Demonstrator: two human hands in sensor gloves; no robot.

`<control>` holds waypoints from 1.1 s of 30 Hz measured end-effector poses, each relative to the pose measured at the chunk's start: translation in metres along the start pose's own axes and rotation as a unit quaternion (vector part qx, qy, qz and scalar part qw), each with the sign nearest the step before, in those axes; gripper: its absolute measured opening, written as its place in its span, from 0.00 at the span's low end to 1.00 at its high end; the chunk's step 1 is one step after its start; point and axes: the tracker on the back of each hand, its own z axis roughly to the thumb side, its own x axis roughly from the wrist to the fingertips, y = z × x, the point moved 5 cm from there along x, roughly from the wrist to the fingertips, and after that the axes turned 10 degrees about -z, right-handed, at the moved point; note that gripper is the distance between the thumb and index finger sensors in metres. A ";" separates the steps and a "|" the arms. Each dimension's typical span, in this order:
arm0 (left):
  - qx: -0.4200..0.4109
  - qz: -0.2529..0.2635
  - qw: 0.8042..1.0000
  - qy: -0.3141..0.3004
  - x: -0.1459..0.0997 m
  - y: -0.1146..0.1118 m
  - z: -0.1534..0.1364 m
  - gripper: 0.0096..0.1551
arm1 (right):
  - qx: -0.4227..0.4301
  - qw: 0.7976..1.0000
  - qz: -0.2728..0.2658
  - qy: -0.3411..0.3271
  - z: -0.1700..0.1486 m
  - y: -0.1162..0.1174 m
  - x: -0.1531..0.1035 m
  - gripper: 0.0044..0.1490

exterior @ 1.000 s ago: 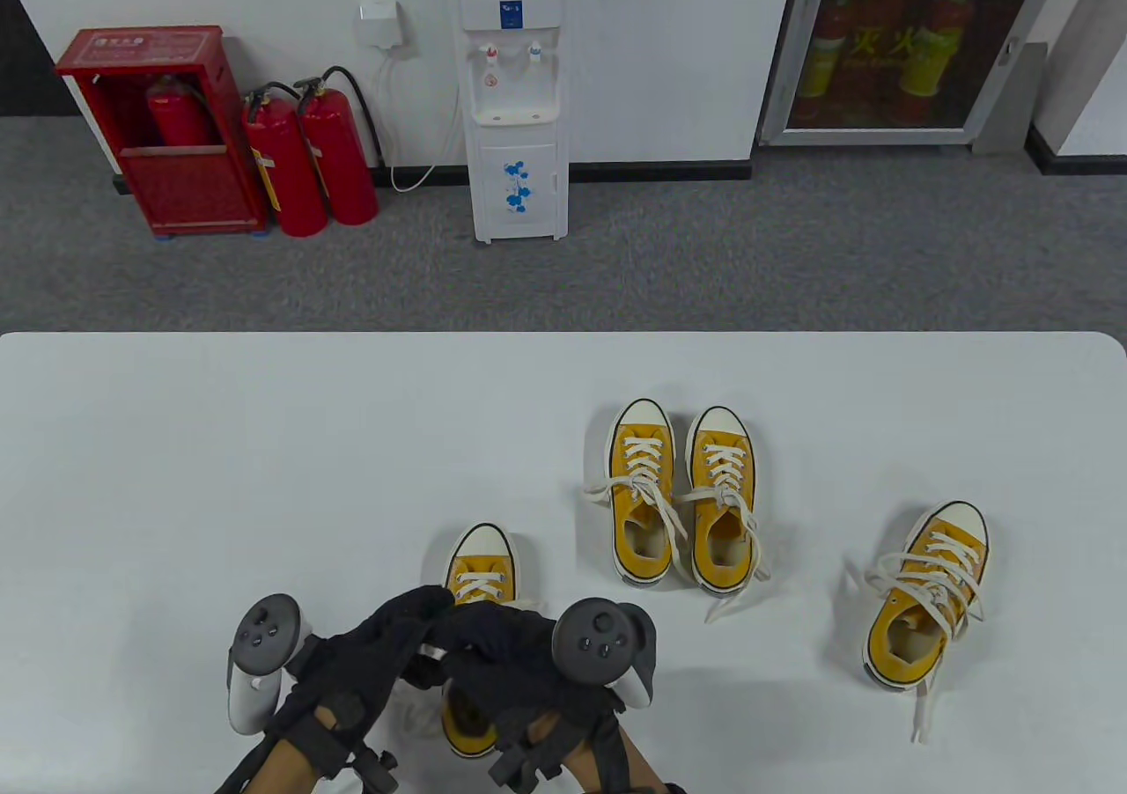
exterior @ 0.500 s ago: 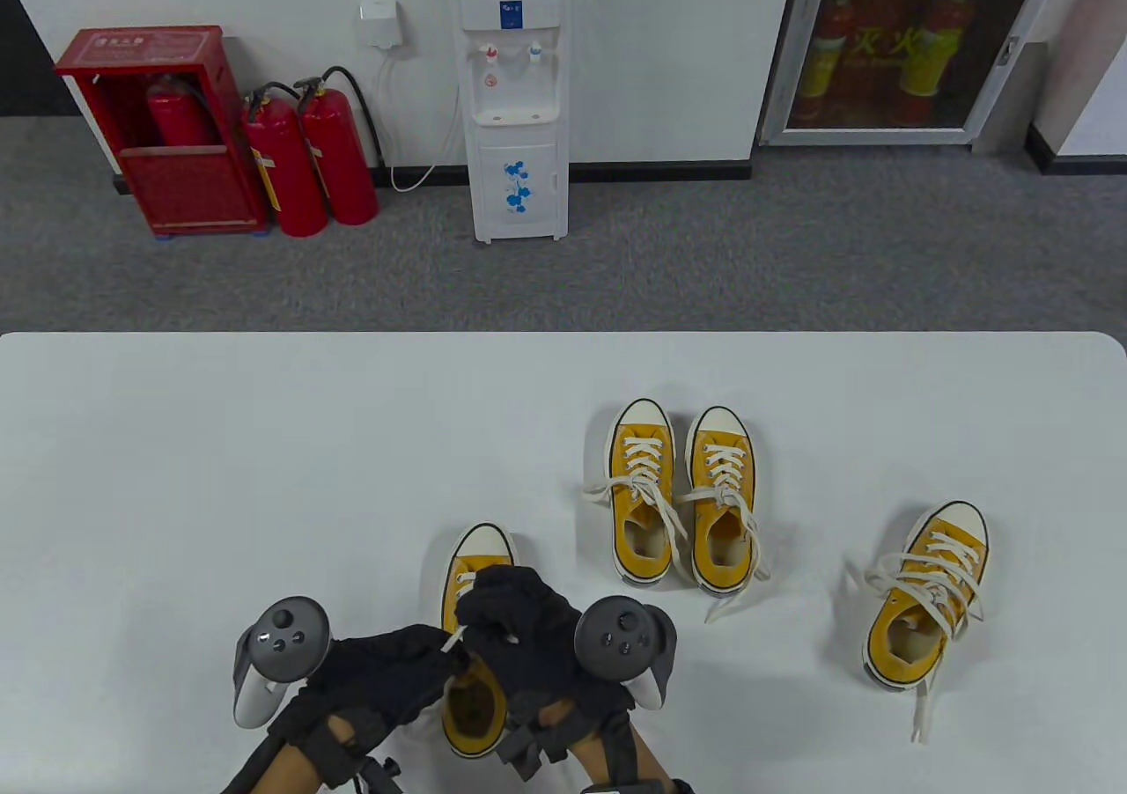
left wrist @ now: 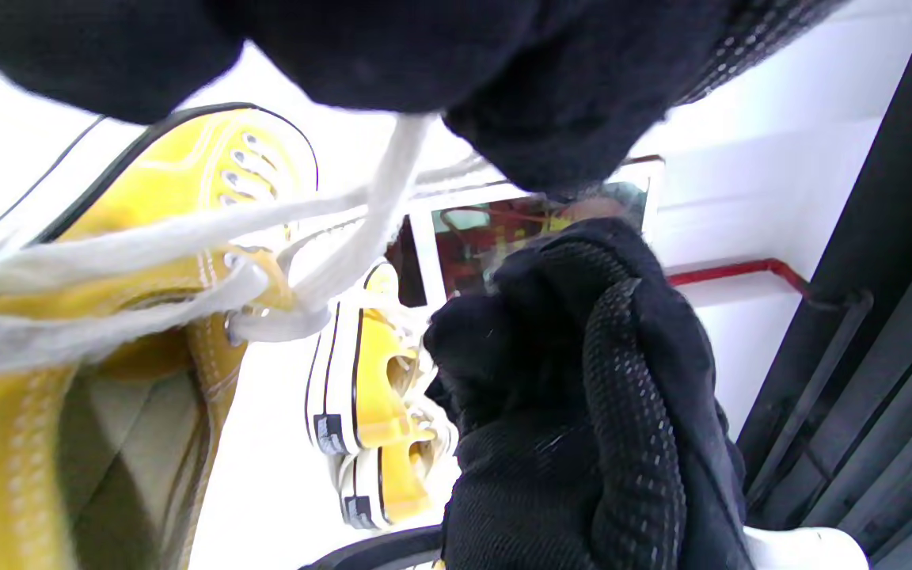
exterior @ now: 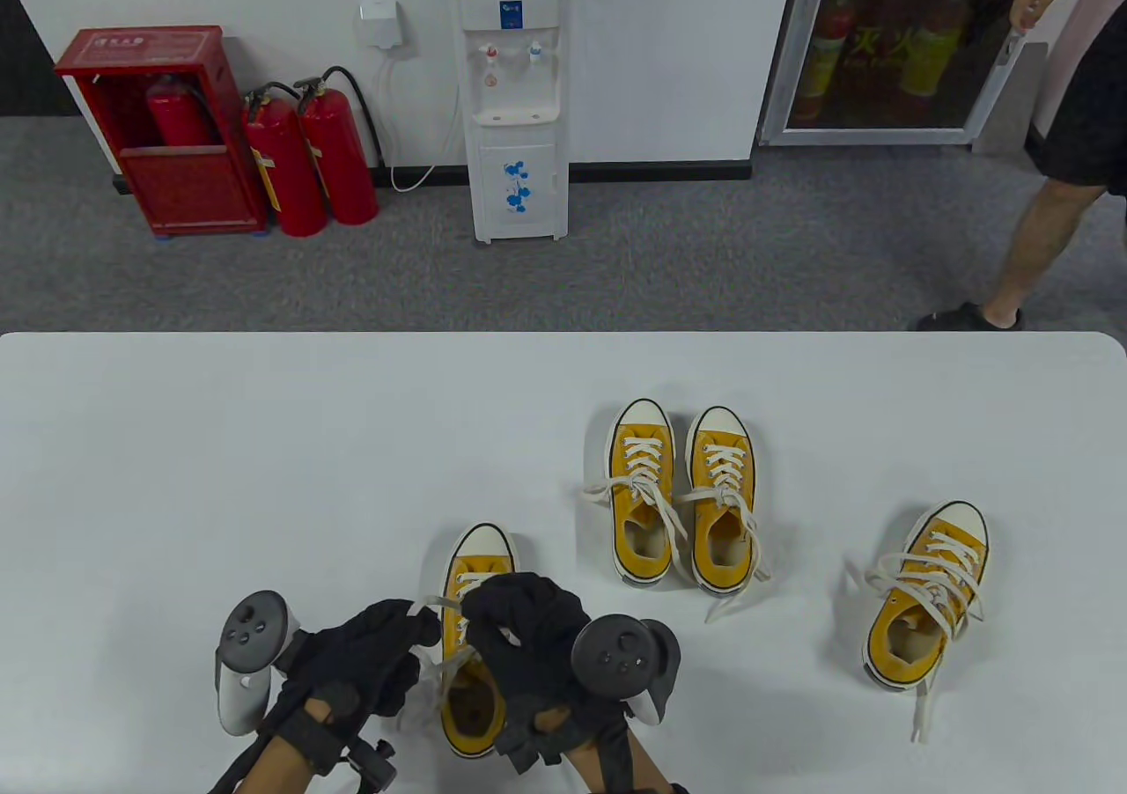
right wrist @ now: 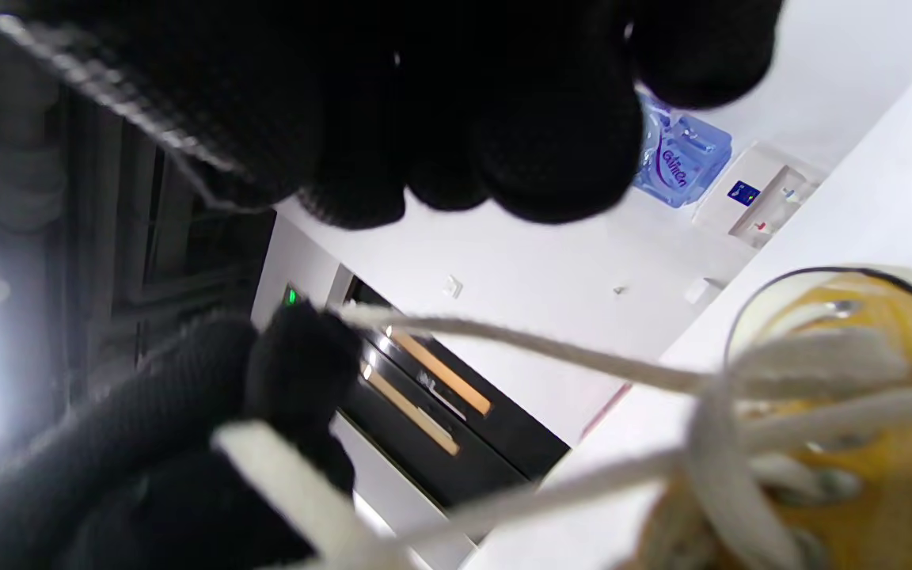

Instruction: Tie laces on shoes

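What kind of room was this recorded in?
Probably an office or lab corridor space: a water dispenser and red fire extinguishers stand against the wall on grey carpet behind the white table.

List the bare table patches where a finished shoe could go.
Widest: left half of the table, left of the near shoe. Also the far strip beyond the pair, and the gap between pair and single shoe. Crowded: near edge around both hands.

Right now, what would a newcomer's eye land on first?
The two black-gloved hands at the table's near edge: the left hand pinches a white lace of the nearest yellow sneaker, and the right hand curls over that shoe. Three more yellow sneakers lie to the right: a pair mid-table, a single farther right.
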 end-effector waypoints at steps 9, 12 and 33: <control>-0.002 -0.015 1.000 -0.027 0.001 -0.002 0.006 0.25 | -0.021 0.993 0.107 0.040 -0.004 0.037 -0.011 0.38; 0.009 -0.029 0.999 -0.028 0.002 -0.007 0.007 0.25 | 0.008 0.992 0.116 0.052 -0.003 0.042 -0.013 0.37; 0.127 0.080 0.988 -0.023 -0.015 0.022 0.019 0.35 | 0.040 0.995 -0.026 0.083 -0.012 -0.016 0.001 0.25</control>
